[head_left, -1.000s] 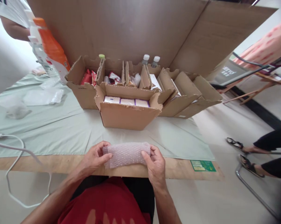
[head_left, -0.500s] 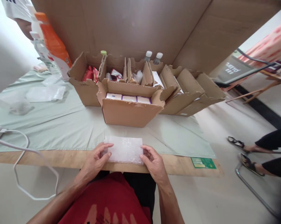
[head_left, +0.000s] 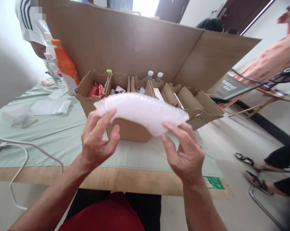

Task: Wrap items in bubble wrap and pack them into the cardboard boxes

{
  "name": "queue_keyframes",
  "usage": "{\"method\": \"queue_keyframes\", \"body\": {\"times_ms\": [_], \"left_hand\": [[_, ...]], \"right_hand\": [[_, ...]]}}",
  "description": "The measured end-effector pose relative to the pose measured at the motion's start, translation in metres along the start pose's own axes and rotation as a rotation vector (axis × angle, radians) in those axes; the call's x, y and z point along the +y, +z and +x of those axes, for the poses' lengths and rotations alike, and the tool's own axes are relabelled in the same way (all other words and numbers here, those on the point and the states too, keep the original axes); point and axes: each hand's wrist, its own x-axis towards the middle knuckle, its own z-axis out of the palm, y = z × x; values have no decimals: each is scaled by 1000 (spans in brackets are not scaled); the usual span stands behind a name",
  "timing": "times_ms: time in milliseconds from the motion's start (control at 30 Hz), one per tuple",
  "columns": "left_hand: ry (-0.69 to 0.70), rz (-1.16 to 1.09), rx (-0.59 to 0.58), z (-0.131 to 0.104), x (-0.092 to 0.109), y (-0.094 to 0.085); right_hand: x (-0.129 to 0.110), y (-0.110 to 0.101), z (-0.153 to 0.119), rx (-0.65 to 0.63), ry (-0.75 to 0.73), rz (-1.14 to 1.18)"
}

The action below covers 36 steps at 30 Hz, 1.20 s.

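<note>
A white sheet of bubble wrap (head_left: 137, 107) is held up above the table, curved in an arch, and hides much of the front cardboard box (head_left: 130, 130). My left hand (head_left: 99, 138) holds its left end, fingers behind or on the sheet and thumb apart below. At the right end, my right hand (head_left: 183, 147) grips it with the fingers on its surface and the thumb just under its edge. Behind the sheet stands a row of cardboard boxes; the leftmost (head_left: 87, 102) contains red packets (head_left: 96, 90).
An orange bottle (head_left: 64, 62) stands at the left, near clear plastic wraps (head_left: 50, 106). A white cable (head_left: 36, 148) crosses the left side. A tall cardboard panel (head_left: 140, 41) rises behind the boxes. Other people are beyond the table at left and right.
Both hands have lifted the bubble wrap off the table's front edge, up and forward, and it now bends in an arch. The view has tilted up, showing more of the room behind the panel.
</note>
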Motion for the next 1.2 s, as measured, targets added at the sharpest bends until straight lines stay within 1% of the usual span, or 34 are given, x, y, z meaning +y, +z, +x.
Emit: {"method": "queue_keyframes", "body": {"times_ms": [33, 67, 100, 133, 233, 267, 333, 400, 500, 567, 633, 700, 800, 867, 900, 933, 967, 1067, 1100, 1133, 1167, 1200], "left_hand": [[14, -4, -20, 14, -5, 6], [13, -20, -77, 25, -11, 12], [1, -36, -164, 35, -17, 18], [-15, -47, -281, 43, -23, 23], [-66, 9, -673, 57, -34, 32], [-87, 54, -768, 61, -36, 34], [-125, 138, -884, 67, -38, 39], [-149, 176, -939, 74, -40, 45], [-135, 111, -1042, 82, -45, 55], [-122, 62, -1108, 85, -49, 58], [-98, 67, -1130, 85, -49, 56], [-47, 113, -1092, 84, -46, 51], [0, 179, -971, 84, -37, 40], [2, 150, -929, 87, -33, 38], [3, 113, -932, 90, -32, 38], [0, 73, -957, 93, -32, 40], [-15, 40, -1004, 97, -33, 42], [-96, -8, -1190, 105, -41, 52], [-117, -25, -1229, 106, -44, 55], [-126, -49, -1250, 107, -46, 56], [-120, -73, -1248, 107, -48, 55], [-107, -92, -1205, 105, -49, 52]], "right_hand": [[8, 2, 16, -3, -19, -12], [16, 4, 31, -26, -23, -9], [25, 7, 43, -74, -18, 9], [35, 10, 54, -148, -1, 39], [60, 20, 76, -483, 109, 136], [66, 23, 82, -593, 153, 148], [73, 28, 93, -767, 229, 127], [76, 34, 102, -906, 268, 77], [78, 42, 112, -1066, 280, 3], [79, 48, 114, -1125, 270, -60], [81, 52, 112, -1165, 252, -138], [81, 51, 110, -1163, 213, -208], [77, 44, 109, -1095, 112, -342], [71, 39, 113, -1031, 53, -420], [68, 38, 115, -999, 37, -425], [66, 38, 117, -981, 23, -403], [64, 41, 119, -991, 11, -364], [67, 54, 122, -1134, 11, -275], [69, 58, 122, -1178, 30, -262], [71, 61, 122, -1203, 49, -243], [73, 61, 122, -1200, 62, -211], [74, 59, 120, -1165, 73, -164]]}}
